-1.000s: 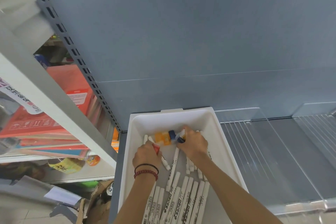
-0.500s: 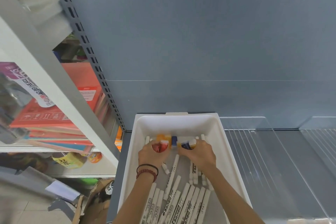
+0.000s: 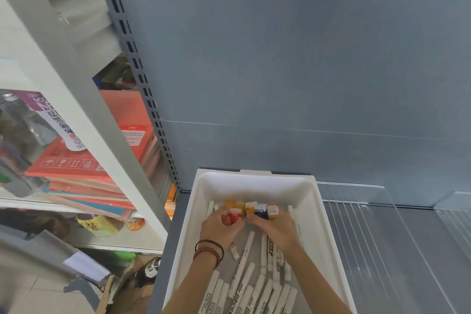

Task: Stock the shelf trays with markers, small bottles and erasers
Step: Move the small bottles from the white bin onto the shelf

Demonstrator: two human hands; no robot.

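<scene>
Moved since 1 s back: both your hands have gone up to the tray's far end and closed toward each other. Btls that lay scattered now sit in a rough row.

1. Markers (image 3: 244, 288): white, flat, packed lengthwise in the near half of the white tray (image 3: 314, 201), w/ a few loose ones askew under your wrists. Risk: your forearms drag over them and skew the pack.
2. L hand (image 3: 219, 227): fingers curled, pinching the red bottle (image 3: 234, 214).
3. R hand (image 3: 277, 228): fingers curled round the blue bottle (image 3: 261, 210), w/ the orange-capped bottle (image 3: 272, 211) touching beside it.
4. Yellow bottle (image 3: 251, 208): between your two hands, grip unclear. Orange btls (image 3: 233, 202) sit just behind. Btls seem upright, not certain. Risk: squeezing the row from both sides pops the middle one out. An uneven release prob. topples the neighbours in a chain. Can't tell if caps are tight, so a leak is poss.
5. Erasers: none seen.
6. Shelf (image 3: 382, 250): clear dividers (image 3: 356, 194) stand right of the tray, grey back panel (image 3: 280, 58) behind. Risk: a hard forward push slides the tray into the panel and knocks the row over.
</scene>
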